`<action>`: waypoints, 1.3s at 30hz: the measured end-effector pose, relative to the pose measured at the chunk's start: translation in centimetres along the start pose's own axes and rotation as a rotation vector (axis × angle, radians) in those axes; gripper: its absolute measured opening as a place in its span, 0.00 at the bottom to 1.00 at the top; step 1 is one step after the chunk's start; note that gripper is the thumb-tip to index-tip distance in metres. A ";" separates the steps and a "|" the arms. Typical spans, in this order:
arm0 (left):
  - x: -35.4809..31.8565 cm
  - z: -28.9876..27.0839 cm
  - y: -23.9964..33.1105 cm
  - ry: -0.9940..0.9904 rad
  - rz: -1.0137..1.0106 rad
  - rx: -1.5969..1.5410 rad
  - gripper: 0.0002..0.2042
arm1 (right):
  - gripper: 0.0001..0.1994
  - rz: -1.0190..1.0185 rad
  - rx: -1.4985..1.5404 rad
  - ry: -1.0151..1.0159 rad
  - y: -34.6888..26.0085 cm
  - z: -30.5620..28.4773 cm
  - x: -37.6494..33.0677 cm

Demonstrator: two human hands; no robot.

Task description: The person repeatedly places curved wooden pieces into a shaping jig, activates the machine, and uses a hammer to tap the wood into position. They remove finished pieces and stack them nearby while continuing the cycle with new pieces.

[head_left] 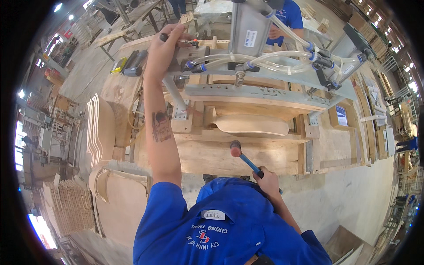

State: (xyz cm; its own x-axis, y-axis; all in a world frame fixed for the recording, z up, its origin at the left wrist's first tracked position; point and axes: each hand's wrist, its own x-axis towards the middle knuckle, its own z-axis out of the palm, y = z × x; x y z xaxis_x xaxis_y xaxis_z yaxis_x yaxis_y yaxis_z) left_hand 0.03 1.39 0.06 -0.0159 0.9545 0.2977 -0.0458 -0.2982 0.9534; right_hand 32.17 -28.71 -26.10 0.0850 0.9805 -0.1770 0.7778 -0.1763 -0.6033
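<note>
My right hand (268,182) is closed around the handle of a mallet (250,163). Its handle is blue and black, and its head is dark with a reddish face, hovering over the front of the wooden bench. My left hand (170,46) reaches far forward to the machine's left end, its fingers curled near a dark knob (164,37); what they hold is hard to make out. A curved plywood piece (251,125) sits in the wooden jig (207,134) beneath the machine's grey metal crossbar (260,94).
A pneumatic cylinder (250,37) with clear hoses (282,60) stands above the jig. Curved plywood pieces (102,128) are stacked at the left, above flat panels (123,203). A yellow and grey tool (128,64) lies on the bench. Across the machine is a co-worker's blue sleeve (289,15).
</note>
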 end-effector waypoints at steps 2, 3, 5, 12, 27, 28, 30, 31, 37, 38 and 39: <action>0.0 -0.8 0.0 -0.020 0.026 0.015 0.17 | 0.14 -0.017 -0.053 -0.024 1.2 0.5 0.4; -0.1 -1.2 -0.1 -0.033 0.037 0.023 0.17 | 0.13 -0.029 -0.097 -0.040 1.8 0.8 0.6; -0.2 -0.9 0.3 -0.040 0.035 0.063 0.18 | 0.13 -0.058 -0.168 -0.057 2.9 1.2 1.5; -0.4 -0.2 1.2 -0.029 0.042 0.095 0.19 | 0.13 -0.275 -0.356 0.108 4.3 4.7 4.4; -1.2 1.0 1.9 0.053 0.004 0.168 0.20 | 0.12 -0.173 0.080 -0.084 8.4 6.5 6.9; -1.3 1.1 2.1 0.051 -0.004 0.163 0.20 | 0.12 -0.184 0.100 -0.084 8.5 6.6 6.9; -1.1 1.0 1.7 0.056 0.052 0.187 0.19 | 0.11 -0.185 0.101 -0.096 8.6 6.7 7.0; -1.0 0.7 1.4 0.061 0.082 0.199 0.19 | 0.11 -0.189 0.102 -0.103 8.5 6.7 7.0; -1.0 1.1 1.6 0.079 0.089 0.214 0.17 | 0.11 -0.182 0.133 -0.067 8.6 6.6 6.8; -1.0 1.4 1.7 0.083 0.078 0.208 0.17 | 0.11 -0.181 0.130 -0.064 8.7 6.6 6.7; -1.1 1.3 1.7 0.092 0.071 0.204 0.17 | 0.11 -0.185 0.126 -0.063 8.6 6.6 6.8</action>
State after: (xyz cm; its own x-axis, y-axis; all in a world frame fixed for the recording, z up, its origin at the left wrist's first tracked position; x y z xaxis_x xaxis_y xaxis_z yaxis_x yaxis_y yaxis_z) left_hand 1.30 -0.15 1.44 -0.1031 0.9243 0.3674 0.1618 -0.3488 0.9231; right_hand 35.33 -24.12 -37.64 -0.0940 0.9905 -0.1001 0.6924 -0.0072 -0.7215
